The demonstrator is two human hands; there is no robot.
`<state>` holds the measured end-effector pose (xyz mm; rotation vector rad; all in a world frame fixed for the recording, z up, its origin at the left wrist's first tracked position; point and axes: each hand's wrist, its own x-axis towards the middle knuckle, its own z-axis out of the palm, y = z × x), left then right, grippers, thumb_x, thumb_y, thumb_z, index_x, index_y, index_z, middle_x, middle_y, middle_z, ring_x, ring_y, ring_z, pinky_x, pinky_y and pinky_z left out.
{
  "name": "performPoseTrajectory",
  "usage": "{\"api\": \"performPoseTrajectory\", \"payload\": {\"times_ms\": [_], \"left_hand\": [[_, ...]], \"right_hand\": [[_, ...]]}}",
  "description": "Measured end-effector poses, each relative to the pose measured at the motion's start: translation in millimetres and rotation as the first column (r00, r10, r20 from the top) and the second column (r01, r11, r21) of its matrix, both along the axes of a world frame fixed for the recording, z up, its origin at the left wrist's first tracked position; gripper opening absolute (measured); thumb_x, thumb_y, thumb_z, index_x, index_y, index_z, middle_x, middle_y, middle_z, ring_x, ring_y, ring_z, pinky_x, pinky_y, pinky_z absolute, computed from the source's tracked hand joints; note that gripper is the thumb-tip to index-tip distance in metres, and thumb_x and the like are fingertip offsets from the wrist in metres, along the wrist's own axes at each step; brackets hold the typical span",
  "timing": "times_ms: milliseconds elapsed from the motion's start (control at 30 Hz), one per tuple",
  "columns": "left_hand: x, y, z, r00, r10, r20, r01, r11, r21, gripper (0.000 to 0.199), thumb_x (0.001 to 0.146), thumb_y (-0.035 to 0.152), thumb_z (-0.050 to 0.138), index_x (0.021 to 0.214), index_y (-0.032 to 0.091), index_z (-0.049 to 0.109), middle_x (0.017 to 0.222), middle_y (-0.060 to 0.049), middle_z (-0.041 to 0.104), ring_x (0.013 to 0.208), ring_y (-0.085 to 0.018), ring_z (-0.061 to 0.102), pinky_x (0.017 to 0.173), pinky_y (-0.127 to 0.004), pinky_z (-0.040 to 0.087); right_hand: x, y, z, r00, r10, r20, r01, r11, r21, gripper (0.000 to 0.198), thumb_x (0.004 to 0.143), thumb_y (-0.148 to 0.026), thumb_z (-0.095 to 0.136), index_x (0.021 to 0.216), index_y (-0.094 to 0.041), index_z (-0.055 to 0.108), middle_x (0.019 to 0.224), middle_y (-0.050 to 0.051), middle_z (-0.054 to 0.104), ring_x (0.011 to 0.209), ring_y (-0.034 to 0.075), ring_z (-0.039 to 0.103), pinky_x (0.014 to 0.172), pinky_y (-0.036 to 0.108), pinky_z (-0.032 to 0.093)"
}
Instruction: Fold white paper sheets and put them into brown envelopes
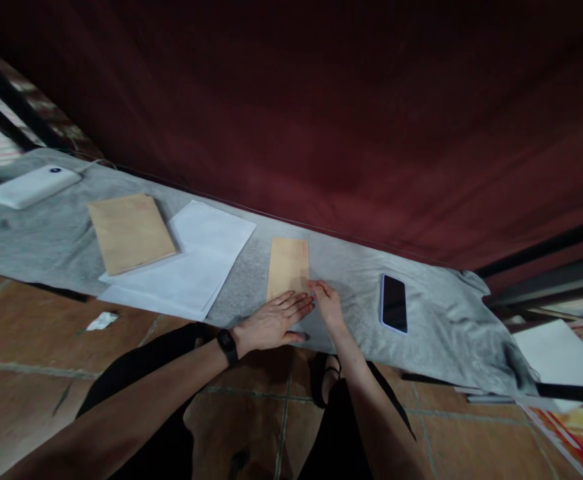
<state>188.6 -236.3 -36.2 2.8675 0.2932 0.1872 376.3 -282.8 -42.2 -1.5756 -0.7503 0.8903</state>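
Envelope under flat, spread left hand; half-curled right hand at envelope's right edge, pinch unclear.

The near end of the envelope is covered by the left grip; its print is too small to be read. White paper is partly hidden beneath stacked envelopes.
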Motion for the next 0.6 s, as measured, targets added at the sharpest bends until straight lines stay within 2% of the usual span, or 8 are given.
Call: {"api": "performPoseTrajectory", "payload": {"times_ms": [67, 233, 333, 433, 533, 600], "left_hand": [[-2.6, -3.3, 2.2, 1.0, 0.0, -0.013, 0.0, 1.0, -0.008, 0.076, 0.098, 0.063, 0.045, 0.157, 0.018, 0.032, 0.165, -0.012, 0.032, 0.155, -0.023, 0.024, 0.126, -0.038, 0.014], [-11.2, -14.4, 6.3, 1.0, 0.019, -0.01, -0.018, 1.0, 0.025, 0.077, 0.097, 0.062, 0.047, 0.157, 0.016, 0.032, 0.163, -0.014, 0.035, 0.153, -0.024, 0.031, 0.125, -0.039, 0.02], [-13.9, -17.5, 3.9, 0.998, 0.061, 0.012, -0.061, 0.996, 0.064, 0.064, 0.101, 0.055, 0.045, 0.151, 0.015, 0.042, 0.158, -0.014, 0.046, 0.147, -0.024, 0.042, 0.122, -0.039, 0.029], [-14.3, -15.3, -0.7, 0.987, 0.142, 0.069, -0.149, 0.983, 0.106, 0.047, 0.105, 0.038, 0.04, 0.144, 0.014, 0.051, 0.149, -0.014, 0.056, 0.139, -0.024, 0.052, 0.117, -0.039, 0.037], [-13.1, -9.7, -2.1, 0.965, 0.232, 0.125, -0.248, 0.96, 0.133, 0.041, 0.104, 0.03, 0.041, 0.139, 0.016, 0.056, 0.141, -0.014, 0.063, 0.132, -0.026, 0.057, 0.112, -0.041, 0.043], [-11.6, -5.9, -0.1, 0.949, 0.276, 0.155, -0.299, 0.943, 0.146, 0.04, 0.102, 0.032, 0.044, 0.137, 0.017, 0.057, 0.138, -0.014, 0.064, 0.129, -0.028, 0.059, 0.108, -0.042, 0.046]], "right_hand": [[0.2, -0.7, -1.9, 0.998, 0.004, 0.056, -0.003, 1.0, -0.018, 0.021, 0.083, -0.039, 0.059, 0.089, -0.026, 0.074, 0.098, 0.002, 0.075, 0.1, 0.022, 0.064, 0.093, 0.032, 0.049], [4.0, -3.0, -5.3, 0.995, -0.036, 0.093, 0.037, 0.999, -0.013, 0.015, 0.081, -0.033, 0.062, 0.087, -0.028, 0.074, 0.09, 0.001, 0.073, 0.087, 0.02, 0.064, 0.077, 0.029, 0.05], [8.1, -2.3, -7.3, 0.997, -0.083, 0.005, 0.083, 0.995, -0.06, 0.011, 0.077, -0.026, 0.065, 0.083, -0.028, 0.074, 0.083, 0.0, 0.072, 0.081, 0.019, 0.063, 0.072, 0.028, 0.049], [11.8, 0.7, -8.1, 0.991, -0.106, -0.076, 0.099, 0.991, -0.089, 0.008, 0.074, -0.023, 0.067, 0.079, -0.026, 0.073, 0.076, 0.0, 0.071, 0.074, 0.018, 0.062, 0.068, 0.027, 0.048], [13.0, 3.3, -3.7, 0.982, -0.096, -0.16, 0.082, 0.992, -0.093, 0.006, 0.072, -0.025, 0.07, 0.077, -0.023, 0.073, 0.069, -0.001, 0.07, 0.064, 0.015, 0.06, 0.061, 0.025, 0.047], [11.4, 3.7, 3.3, 0.97, -0.071, -0.234, 0.053, 0.995, -0.08, 0.012, 0.071, -0.03, 0.071, 0.078, -0.02, 0.073, 0.067, 0.0, 0.069, 0.06, 0.014, 0.059, 0.058, 0.025, 0.047]]}}
